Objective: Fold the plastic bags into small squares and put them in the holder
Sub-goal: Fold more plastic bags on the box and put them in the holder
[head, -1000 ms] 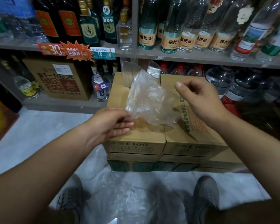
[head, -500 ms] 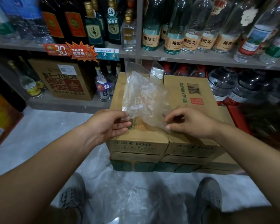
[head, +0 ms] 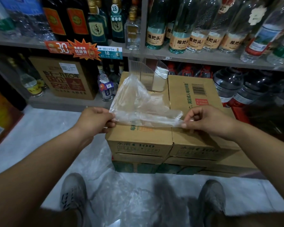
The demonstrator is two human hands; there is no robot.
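Plastic bag [head: 143,104], clear and thin, hangs just over the cardboard boxes [head: 138,141], its lower edge pulled taut between the two hands. The left hand [head: 95,120] pinches one corner and the right hand [head: 208,122] pinches the other, thumb against fingertips. The upper part stands loose and crumpled, so a fold made now would likely trap wrinkles and air and come out lopsided rather than square. The film looks slippery. A corner could slide out of either pinch, and too hard a pull might stretch or tear it. The clear holder [head: 138,68] stands at the back of the box top, near the bag, where a careless sweep could tip it. Loose bags [head: 121,194] lie on the floor between the shoes [head: 72,192], easy to tread on.
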